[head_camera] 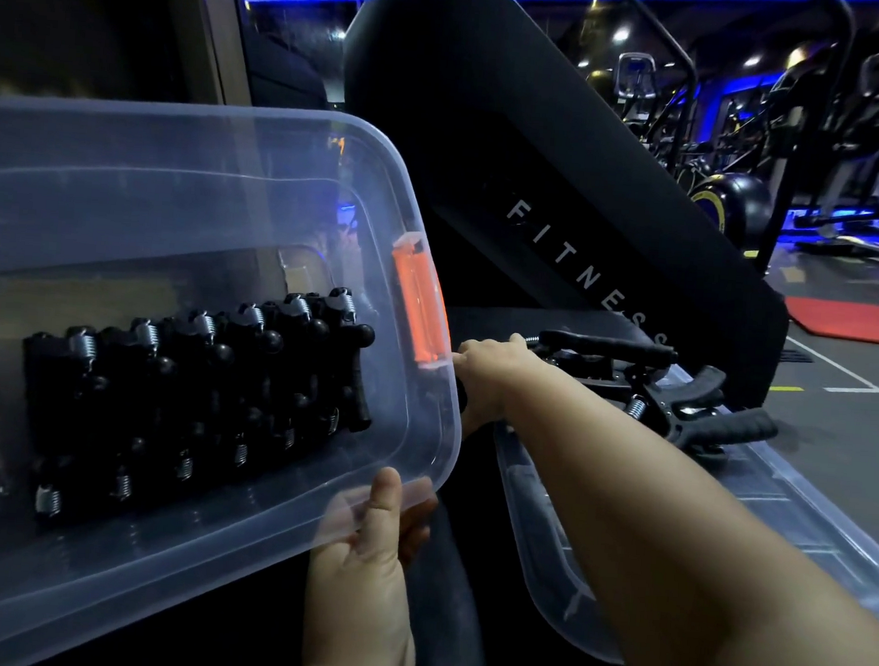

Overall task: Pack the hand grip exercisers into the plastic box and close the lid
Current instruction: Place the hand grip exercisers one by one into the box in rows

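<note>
Nearest, the left hand (372, 560) is gripping the near right corner of the plastic box (177, 214); its thumb is pressing down over the clear rim while the fingers are curling underneath, showing faintly through the plastic. The box is hanging in the air at the left, tilting so that its open side is facing the camera; rows of black hand grip exercisers (192, 395) with steel coil springs are lying packed side by side against its floor, filling the left and middle and leaving a bare strip at the right end. An orange latch (418, 305) is sitting on the box's right end wall.

Just beyond that wall the right hand (491, 372) is lying at the end of an arm stretching in from the near right; its fingers are hiding behind the box's rim, so whether it is holding anything I cannot tell. Under the arm the clear lid (797, 514) is lying flat at the right, apart from the box; a few loose exercisers (680, 394) are resting in a heap on its far end, just beside the hand.

Farther off, a black machine housing (540, 159) lettered FITNESS is rising behind; a red mat (855, 319) is lying on the floor at the far right, with gym equipment (734, 196) standing under blue light.
</note>
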### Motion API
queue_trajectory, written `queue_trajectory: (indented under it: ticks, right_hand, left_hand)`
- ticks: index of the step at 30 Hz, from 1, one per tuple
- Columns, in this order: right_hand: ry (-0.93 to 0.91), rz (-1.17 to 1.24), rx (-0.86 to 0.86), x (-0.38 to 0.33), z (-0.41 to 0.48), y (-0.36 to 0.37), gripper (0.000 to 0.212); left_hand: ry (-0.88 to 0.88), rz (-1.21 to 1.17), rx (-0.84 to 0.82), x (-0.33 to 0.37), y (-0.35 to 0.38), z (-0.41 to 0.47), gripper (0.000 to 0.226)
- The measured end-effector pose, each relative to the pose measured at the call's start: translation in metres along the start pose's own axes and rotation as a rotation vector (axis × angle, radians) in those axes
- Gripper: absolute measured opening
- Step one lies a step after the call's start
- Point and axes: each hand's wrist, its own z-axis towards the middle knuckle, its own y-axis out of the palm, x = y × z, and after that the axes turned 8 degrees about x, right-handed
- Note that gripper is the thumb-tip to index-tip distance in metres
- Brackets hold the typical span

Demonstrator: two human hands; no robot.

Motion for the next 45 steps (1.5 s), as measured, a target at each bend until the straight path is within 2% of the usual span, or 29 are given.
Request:
queue_trajectory:
  ticks: [5,10,23,28,34,39,45]
  right_hand:
    - [-0.036,0.020,0.043,-0.003,-0.010,-0.001,0.096]
    - [-0.079,0.000,-0.019,-0.006,-0.026,-0.006,0.094]
    - [-0.188,-0.036,-0.199,-0.017,-0.058,-0.024,0.104]
    - [-0.223,-0.058,-0.179,-0.024,-0.074,-0.027,0.100]
    - [-0.243,-0.022,-0.144,-0.027,-0.091,-0.026,0.100]
    - [-0.233,-0.030,-0.155,-0.037,-0.107,-0.024,0.085]
    - [-0.230,0.010,-0.049,-0.042,-0.133,-0.025,0.078]
  left_hand:
    - [0.009,0.009,-0.010,0.000,-0.002,0.000,0.034]
    - [0.012,0.014,-0.019,0.001,-0.002,0.000,0.032]
    - [0.019,0.016,-0.034,0.000,-0.003,-0.001,0.034]
    - [0.018,0.014,-0.041,-0.002,-0.005,0.000,0.041]
    - [0.010,0.013,-0.050,-0.002,-0.006,0.000,0.036]
    - [0.019,0.002,-0.051,-0.002,-0.007,0.001,0.036]
    - [-0.009,-0.012,-0.037,-0.002,-0.008,0.001,0.024]
